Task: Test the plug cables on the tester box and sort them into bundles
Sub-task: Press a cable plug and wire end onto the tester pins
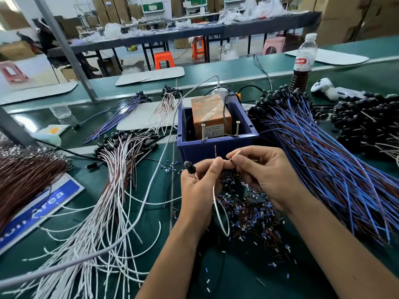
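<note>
Just in front of the blue bin [218, 145], both hands work on one plug cable [217, 203]. The left hand [199, 184] curls its fingers [213, 169] around the cable near its black plug [190, 168], which sticks out to the left of the hand, and a bare reddish wire end [215, 151] stands up from its fingertips toward the bin's front wall. The right hand [262, 175] pinches the cable's other stripped end [235, 155] between thumb and forefinger, the tip pointing up at the bin. The white lead loops down below the left hand.

Inside the bin sits the orange tester box [210, 114], with two upright screws [237, 128] at the bin's front edge. In front of the bin, beneath the hands, small cut bits of insulation [248, 210] litter the green bench [194, 266]. To the left of the bin fans a bundle of white and brown cables [108, 190]; to the bin's right lies a thick bundle of blue cables [323, 160] with black plugs. Beyond the bin's right rear corner stands a drink bottle [303, 61]. A grey cord [155, 175] runs from behind the bin down across the white cables.
</note>
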